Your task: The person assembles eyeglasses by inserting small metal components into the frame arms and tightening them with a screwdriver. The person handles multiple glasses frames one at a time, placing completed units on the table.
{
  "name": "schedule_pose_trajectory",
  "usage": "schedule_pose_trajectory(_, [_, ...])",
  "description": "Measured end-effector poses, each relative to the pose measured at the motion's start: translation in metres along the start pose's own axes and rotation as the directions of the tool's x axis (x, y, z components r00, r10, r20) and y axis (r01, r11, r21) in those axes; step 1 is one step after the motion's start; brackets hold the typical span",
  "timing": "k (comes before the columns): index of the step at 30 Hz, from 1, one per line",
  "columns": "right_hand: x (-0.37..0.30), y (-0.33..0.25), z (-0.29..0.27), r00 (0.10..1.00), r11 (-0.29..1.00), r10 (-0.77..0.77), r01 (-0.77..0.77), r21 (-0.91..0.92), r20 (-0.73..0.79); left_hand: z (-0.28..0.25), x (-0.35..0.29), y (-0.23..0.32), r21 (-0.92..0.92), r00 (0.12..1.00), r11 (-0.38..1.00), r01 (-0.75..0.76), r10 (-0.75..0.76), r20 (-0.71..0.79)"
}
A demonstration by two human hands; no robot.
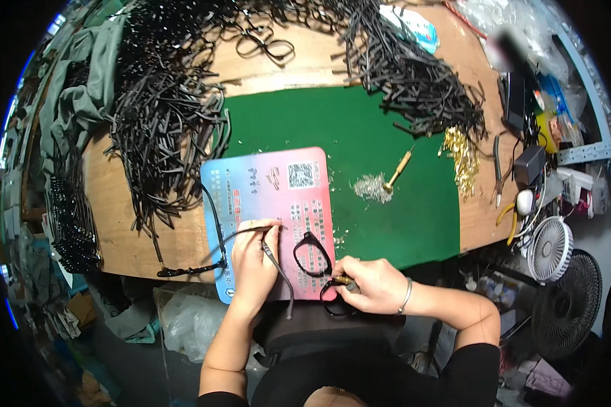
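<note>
My left hand [252, 261] rests on the pink and blue mat [271, 197] and pinches a black glasses temple arm [278, 261] between its fingers. A black glasses front frame [312, 254] lies on the mat between both hands. My right hand [370, 285] grips that frame's lower part together with a small brass-tipped tool [343, 279]. Another loose black temple arm [214, 217] curves along the mat's left edge.
A green mat [387, 149] covers the wooden bench [122, 203]. Heaps of black temple arms [163, 115] lie left and back. A wooden-handled screwdriver [398, 169], a pile of screws [370, 188], gold hinges [463, 159], pliers [497, 166] and two fans [550, 247] sit right.
</note>
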State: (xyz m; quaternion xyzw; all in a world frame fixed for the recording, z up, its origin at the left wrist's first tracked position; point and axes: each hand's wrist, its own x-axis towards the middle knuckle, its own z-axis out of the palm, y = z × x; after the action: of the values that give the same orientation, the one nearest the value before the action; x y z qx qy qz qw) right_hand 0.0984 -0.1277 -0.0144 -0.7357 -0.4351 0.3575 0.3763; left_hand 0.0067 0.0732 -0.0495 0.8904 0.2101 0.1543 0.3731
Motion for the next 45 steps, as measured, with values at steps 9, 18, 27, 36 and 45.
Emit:
schedule_pose_trajectory(9, [0.000,0.004,-0.016,0.999,0.999,0.038,-0.037,-0.029,0.035,0.036,-0.019,0.029,-0.536,0.946,0.786,0.307,-0.311,0.085])
schedule_pose_trajectory(18, [0.009,0.005,-0.007,0.996,0.855,0.002,-0.049,-0.516,-0.090,0.034,-0.016,0.026,-0.442,0.977,0.873,0.206,-0.212,0.038])
schedule_pose_trajectory(27, [-0.003,0.015,-0.020,0.981,0.966,0.009,-0.059,-0.250,-0.196,0.034,-0.013,0.030,-0.426,0.982,0.884,0.190,-0.181,0.062])
schedule_pose_trajectory(36, [-0.014,0.012,-0.051,0.998,0.973,0.059,-0.061,-0.224,-0.018,0.035,-0.011,0.022,-0.326,0.998,0.944,0.056,-0.045,0.041])
schedule_pose_trajectory(45, [0.006,0.015,-0.021,0.976,0.775,-0.107,-0.037,-0.631,-0.190,0.032,-0.013,0.024,-0.358,0.995,0.930,0.083,-0.060,0.076])
